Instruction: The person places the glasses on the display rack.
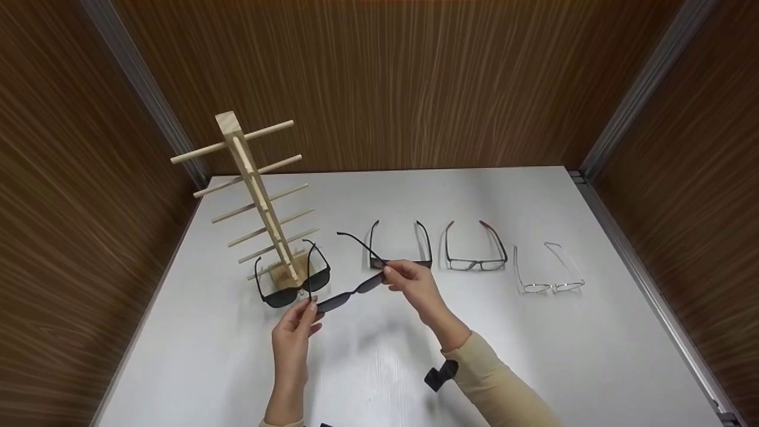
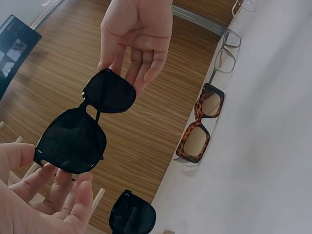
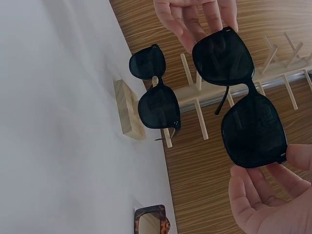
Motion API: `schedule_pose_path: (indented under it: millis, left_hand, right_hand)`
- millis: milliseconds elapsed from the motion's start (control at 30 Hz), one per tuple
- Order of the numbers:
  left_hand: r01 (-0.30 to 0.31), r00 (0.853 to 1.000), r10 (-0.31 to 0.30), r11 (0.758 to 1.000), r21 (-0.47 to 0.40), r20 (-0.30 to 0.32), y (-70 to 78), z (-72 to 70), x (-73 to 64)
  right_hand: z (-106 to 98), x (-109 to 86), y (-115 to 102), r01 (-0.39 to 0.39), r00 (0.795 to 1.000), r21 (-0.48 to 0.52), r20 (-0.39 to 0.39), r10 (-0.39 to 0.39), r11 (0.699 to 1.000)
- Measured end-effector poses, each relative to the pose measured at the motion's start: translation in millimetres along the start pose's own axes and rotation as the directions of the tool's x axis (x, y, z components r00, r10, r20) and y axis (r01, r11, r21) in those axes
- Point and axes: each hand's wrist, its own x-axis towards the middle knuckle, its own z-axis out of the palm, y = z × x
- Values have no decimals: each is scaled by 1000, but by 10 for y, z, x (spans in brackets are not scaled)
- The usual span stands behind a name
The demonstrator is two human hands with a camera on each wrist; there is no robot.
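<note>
A: Largest item?
B: Wooden eyewear rack, one; racked sunglasses are hanging low on it.
A: Hands?
B: Left hand, right hand, fingers pinching closed on opposite ends of black sunglasses, are holding them just right of the rack. Lying farther right: tortoiseshell sunglasses, red-tipped eyeglasses, wire-rimmed eyeglasses.
</note>
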Motion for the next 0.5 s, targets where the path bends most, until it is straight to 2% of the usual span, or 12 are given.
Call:
schedule_pose_path:
  millis: [233,500]
  left_hand:
    - [-14,999,14,1000,-15,-37,26,-60,-10]
    - [-18,997,17,1000,-15,-78,65,-158,-11]
  right_hand:
    - [89,42,-45,40,999,-1,35,-40,999]
    - [218,113,-123,36,997,-30,70,-34,999]
